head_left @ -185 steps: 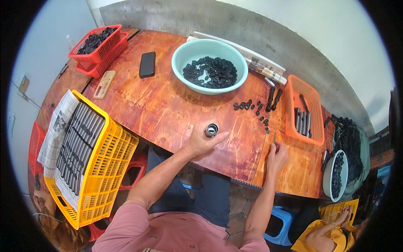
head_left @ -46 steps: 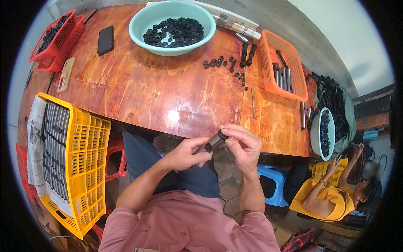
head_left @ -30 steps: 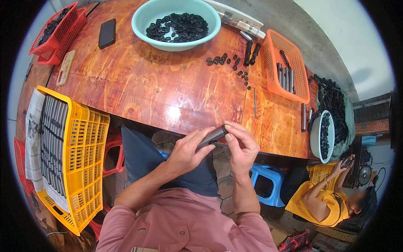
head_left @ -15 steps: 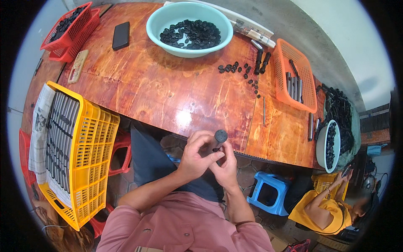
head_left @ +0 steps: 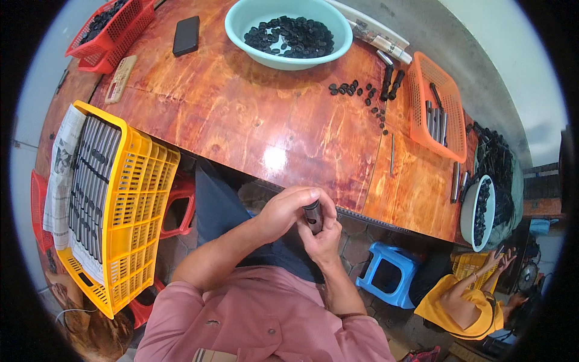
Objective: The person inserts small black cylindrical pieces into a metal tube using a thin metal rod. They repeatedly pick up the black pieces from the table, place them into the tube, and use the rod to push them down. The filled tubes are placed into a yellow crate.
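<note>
Just off the table's front edge, both hands hold one black tube (head_left: 313,218) over my lap. My right hand (head_left: 321,242) is wrapped round its lower part. Curled over the upper end is my left hand (head_left: 288,210), its thumb and fingers closing on the top and hiding it. A small slot or mark shows in the tube's side. On the table, loose black caps (head_left: 344,88) lie scattered beside two black-handled metal tubes (head_left: 388,81), and a thin rod (head_left: 392,154) rests nearer to me.
Black caps fill a turquoise basin (head_left: 244,45) on the wooden table (head_left: 223,120). An orange basket (head_left: 456,127) holds metal tubes. A tilted yellow crate (head_left: 129,211) of tubes stands left. At right are a blue stool (head_left: 369,283) and a person in yellow (head_left: 449,301).
My left hand has moved up from the tube's side onto its top, covering the round black end. The tube sits slightly lower, and the whole view has shifted a little.
</note>
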`<state>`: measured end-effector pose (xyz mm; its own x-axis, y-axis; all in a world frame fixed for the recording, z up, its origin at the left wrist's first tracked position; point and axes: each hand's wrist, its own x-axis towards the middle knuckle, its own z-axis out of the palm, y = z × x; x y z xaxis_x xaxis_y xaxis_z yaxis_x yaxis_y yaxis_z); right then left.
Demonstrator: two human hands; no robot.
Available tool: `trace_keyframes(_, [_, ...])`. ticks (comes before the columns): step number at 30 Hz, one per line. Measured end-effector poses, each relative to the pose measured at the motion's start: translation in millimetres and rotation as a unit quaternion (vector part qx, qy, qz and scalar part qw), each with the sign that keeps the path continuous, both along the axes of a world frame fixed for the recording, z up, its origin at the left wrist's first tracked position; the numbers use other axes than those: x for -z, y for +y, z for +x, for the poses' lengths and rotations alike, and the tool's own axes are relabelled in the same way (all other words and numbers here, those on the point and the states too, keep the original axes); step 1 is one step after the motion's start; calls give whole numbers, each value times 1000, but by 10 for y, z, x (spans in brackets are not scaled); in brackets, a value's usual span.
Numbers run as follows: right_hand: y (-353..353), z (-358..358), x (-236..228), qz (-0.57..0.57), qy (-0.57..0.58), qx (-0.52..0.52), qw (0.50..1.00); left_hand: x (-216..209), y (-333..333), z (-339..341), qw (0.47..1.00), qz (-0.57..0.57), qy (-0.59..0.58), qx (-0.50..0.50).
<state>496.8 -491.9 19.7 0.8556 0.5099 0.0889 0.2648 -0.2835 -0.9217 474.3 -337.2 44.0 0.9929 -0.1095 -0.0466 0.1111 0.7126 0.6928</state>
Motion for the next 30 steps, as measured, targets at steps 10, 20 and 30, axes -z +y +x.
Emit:
trace_keyframes(10, [-2,-45,-106,-1,75,0,997,-44,60,0,996,4,-1,86])
trace_keyframes(20, [-49,-56,-85,73,281,-113,950,-76,132,-39,995,42,-19,90])
trace_keyframes(30, [58,137,-139,-14,240,-93,966,100,49,-9,996,-67,13,-64])
